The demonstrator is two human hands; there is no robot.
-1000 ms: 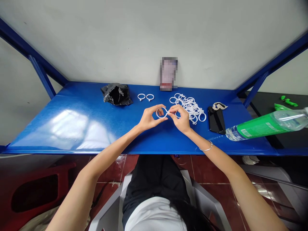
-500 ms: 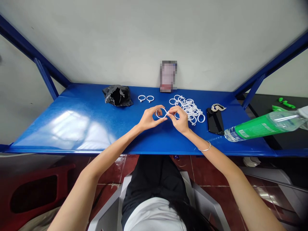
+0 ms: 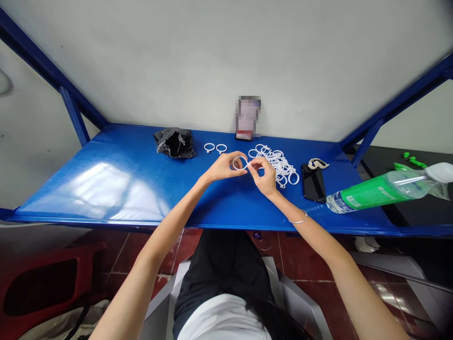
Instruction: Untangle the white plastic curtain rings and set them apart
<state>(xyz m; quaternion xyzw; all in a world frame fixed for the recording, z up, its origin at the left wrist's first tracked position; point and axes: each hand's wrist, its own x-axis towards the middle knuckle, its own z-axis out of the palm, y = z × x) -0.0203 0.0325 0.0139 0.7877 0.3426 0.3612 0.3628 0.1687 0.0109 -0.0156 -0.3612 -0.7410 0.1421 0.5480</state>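
A white plastic curtain ring (image 3: 234,163) with a small eyelet is held up between both hands over the blue table. My left hand (image 3: 223,166) is closed around its left side, thumb below and fingers above. With thumb and forefinger, my right hand (image 3: 264,177) pinches the eyelet end on the right. Whether a second small part is in that pinch is hidden by the fingertips. Just right of my right hand lies a loose pile of similar white rings (image 3: 282,164). Two separate rings, one on the left (image 3: 208,151) and one beside it (image 3: 221,151), lie behind my left hand.
A crumpled black plastic bag (image 3: 184,150) sits on the blue table (image 3: 187,198) at the back left. A blurred phone-like object (image 3: 247,118) leans against the wall. To the right are a dark phone (image 3: 313,185), a beige strip (image 3: 317,164) and a green-labelled bottle (image 3: 371,192).
The camera view has shifted slightly. Both hands keep hold of the ring, which has tilted a little and looks slightly flatter. The pile and the two separate rings stay in place.
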